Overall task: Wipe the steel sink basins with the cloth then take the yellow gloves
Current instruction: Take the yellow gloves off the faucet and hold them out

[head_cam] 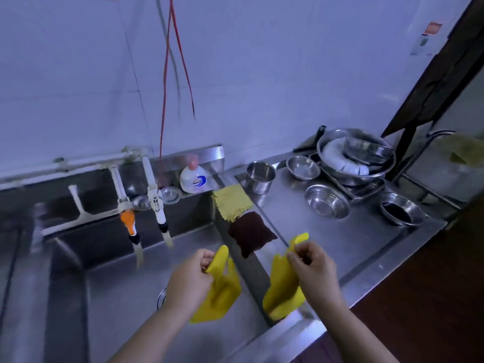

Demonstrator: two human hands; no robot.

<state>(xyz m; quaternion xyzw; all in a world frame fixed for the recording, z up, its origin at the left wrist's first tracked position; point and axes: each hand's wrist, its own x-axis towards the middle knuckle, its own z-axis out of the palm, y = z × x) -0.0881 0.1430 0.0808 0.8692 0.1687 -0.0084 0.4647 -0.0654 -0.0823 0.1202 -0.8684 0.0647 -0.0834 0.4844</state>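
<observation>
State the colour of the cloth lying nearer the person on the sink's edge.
Dark brown cloth, seen in the head view; the one behind it is yellow.

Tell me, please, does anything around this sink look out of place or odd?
Nothing is spilled or broken. Mildly odd: a red cord dangles from above to the taps, and two cloths hang over the sink's edge.

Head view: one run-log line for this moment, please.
left hand: holds glove | right hand: holds other glove | cloths: draped on sink edge | stage: gloves taken
</observation>
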